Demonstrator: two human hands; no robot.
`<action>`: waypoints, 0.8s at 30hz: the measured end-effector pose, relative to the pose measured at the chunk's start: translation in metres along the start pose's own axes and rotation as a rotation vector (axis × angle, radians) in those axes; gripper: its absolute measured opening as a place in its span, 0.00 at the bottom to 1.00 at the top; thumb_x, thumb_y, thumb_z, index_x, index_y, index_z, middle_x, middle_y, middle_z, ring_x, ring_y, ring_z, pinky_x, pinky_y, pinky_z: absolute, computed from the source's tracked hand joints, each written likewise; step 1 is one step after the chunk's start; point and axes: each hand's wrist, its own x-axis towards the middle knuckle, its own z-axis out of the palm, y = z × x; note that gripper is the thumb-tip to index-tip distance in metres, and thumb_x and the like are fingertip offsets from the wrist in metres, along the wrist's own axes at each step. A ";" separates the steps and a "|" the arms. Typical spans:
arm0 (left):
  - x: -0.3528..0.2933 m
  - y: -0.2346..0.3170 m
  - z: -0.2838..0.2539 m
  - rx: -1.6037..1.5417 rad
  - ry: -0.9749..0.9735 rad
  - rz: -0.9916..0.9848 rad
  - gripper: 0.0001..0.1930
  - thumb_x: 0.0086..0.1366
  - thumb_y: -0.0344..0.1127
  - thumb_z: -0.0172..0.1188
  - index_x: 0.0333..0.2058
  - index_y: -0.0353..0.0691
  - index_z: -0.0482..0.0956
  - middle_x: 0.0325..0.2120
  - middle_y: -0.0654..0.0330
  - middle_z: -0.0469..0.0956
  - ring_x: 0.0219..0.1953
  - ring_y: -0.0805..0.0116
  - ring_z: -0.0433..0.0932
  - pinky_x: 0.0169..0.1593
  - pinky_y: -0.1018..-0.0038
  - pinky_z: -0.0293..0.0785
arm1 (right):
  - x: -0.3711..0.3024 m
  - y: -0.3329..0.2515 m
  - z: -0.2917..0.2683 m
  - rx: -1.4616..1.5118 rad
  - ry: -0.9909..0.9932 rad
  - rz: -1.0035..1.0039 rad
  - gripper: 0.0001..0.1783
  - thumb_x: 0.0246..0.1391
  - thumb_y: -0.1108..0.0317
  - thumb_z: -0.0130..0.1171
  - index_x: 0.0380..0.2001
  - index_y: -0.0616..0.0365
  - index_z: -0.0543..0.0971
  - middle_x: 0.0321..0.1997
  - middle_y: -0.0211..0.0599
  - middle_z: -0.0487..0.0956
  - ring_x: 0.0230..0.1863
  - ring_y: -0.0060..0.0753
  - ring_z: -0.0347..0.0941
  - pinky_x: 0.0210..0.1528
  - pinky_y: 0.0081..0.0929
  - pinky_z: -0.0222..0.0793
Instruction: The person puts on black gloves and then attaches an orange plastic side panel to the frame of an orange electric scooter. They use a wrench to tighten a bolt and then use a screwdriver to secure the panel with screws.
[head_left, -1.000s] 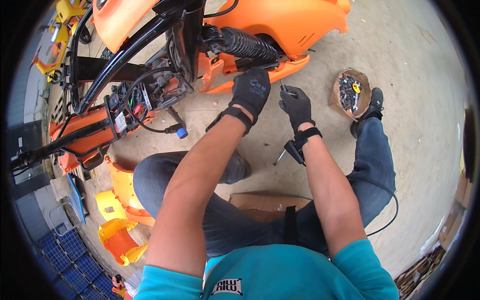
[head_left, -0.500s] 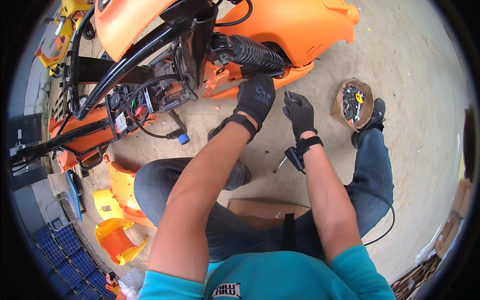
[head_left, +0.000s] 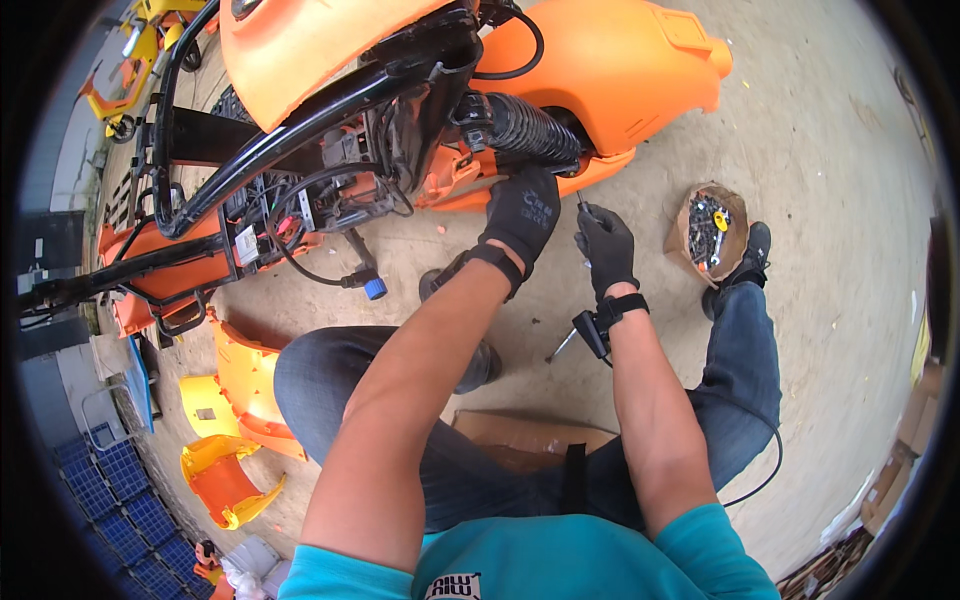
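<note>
Orange scooter (head_left: 430,100) fills the upper left and upper centre of the frame in front of you, partly uncovered, with dark parts and cables showing between its panels. Its rear shell (head_left: 610,75), at upper centre, is smooth, rounded and slightly glossy, like plastic. Below this shell, the black shock absorber (head_left: 535,132) shows ribbed coils, and a black frame tube (head_left: 290,130) curves shiny toward the left.

Your left hand (head_left: 524,212), in a black glove, reaches to the lower end of the shock absorber, near the orange lower trim (head_left: 612,163); its fingertips are hidden, so I cannot tell whether they grip something. Your right hand (head_left: 608,250), also gloved, has its fingers bent together and pinches a thin dark tool (head_left: 581,200), pointing up toward the trim edge.

Pale, rough floor (head_left: 840,320) lies between your right hand and the crumpled paper bag (head_left: 682,230) of metal pieces at right. Below your hands, your knees border the working space, with brown cardboard (head_left: 500,428) between them.
</note>
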 end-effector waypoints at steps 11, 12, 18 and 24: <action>0.000 -0.001 0.001 -0.059 0.025 -0.044 0.08 0.58 0.32 0.56 0.37 0.40 0.76 0.31 0.56 0.76 0.30 0.63 0.80 0.27 0.67 0.74 | 0.005 -0.001 0.001 -0.213 0.007 -0.088 0.12 0.60 0.65 0.55 0.42 0.60 0.80 0.29 0.29 0.78 0.24 0.19 0.70 0.27 0.20 0.68; 0.000 -0.001 0.002 -0.064 0.033 -0.052 0.09 0.58 0.32 0.56 0.38 0.40 0.76 0.31 0.56 0.76 0.31 0.63 0.80 0.28 0.68 0.74 | 0.006 -0.001 0.001 -0.226 0.011 -0.095 0.13 0.61 0.64 0.54 0.41 0.61 0.80 0.28 0.29 0.77 0.24 0.19 0.70 0.27 0.21 0.68; 0.004 -0.003 0.005 -0.102 0.031 -0.072 0.09 0.59 0.32 0.55 0.39 0.39 0.77 0.31 0.56 0.76 0.34 0.62 0.80 0.30 0.68 0.75 | 0.013 0.007 0.012 -0.460 0.131 -0.393 0.12 0.61 0.62 0.53 0.41 0.60 0.74 0.28 0.32 0.76 0.24 0.23 0.70 0.29 0.26 0.68; 0.004 -0.006 0.006 -0.093 0.024 -0.066 0.10 0.59 0.32 0.55 0.39 0.39 0.77 0.32 0.54 0.76 0.35 0.59 0.79 0.31 0.67 0.75 | 0.007 0.001 0.017 -0.401 0.054 -0.380 0.13 0.58 0.63 0.58 0.38 0.59 0.69 0.27 0.33 0.74 0.27 0.26 0.71 0.30 0.30 0.68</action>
